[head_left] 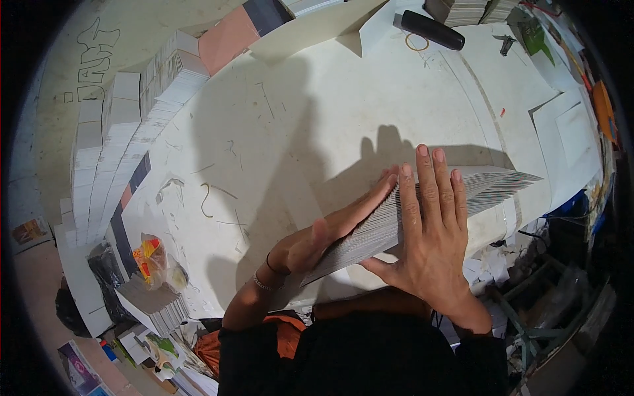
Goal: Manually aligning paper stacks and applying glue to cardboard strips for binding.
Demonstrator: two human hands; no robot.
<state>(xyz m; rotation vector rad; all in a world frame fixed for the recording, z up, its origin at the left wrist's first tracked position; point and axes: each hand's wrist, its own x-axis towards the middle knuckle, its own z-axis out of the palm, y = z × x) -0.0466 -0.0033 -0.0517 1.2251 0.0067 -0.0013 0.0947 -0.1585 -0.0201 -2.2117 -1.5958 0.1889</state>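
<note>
A thick stack of thin paper sheets (pixel 495 188) stands slanting at the near side of the white table, with its many edges facing up and its right end fanned out. My left hand (pixel 343 221) lies along the stack's left, far side, fingers straight and thumb raised. Against the near face and upper edges rests my right hand (pixel 432 224), its fingers stretched out and its thumb spread to the left. The two hands press on the stack from opposite sides. The underside of the stack and part of the left fingers are hidden.
Long rows of stacked paper (pixel 119 125) line the left edge of the white table (pixel 264 158). A black oblong object (pixel 432 30), a rubber band (pixel 417 43) and a small metal piece (pixel 506 44) lie at the far right. White sheets (pixel 564 142) overlap at right; a plastic packet (pixel 153 261) sits left.
</note>
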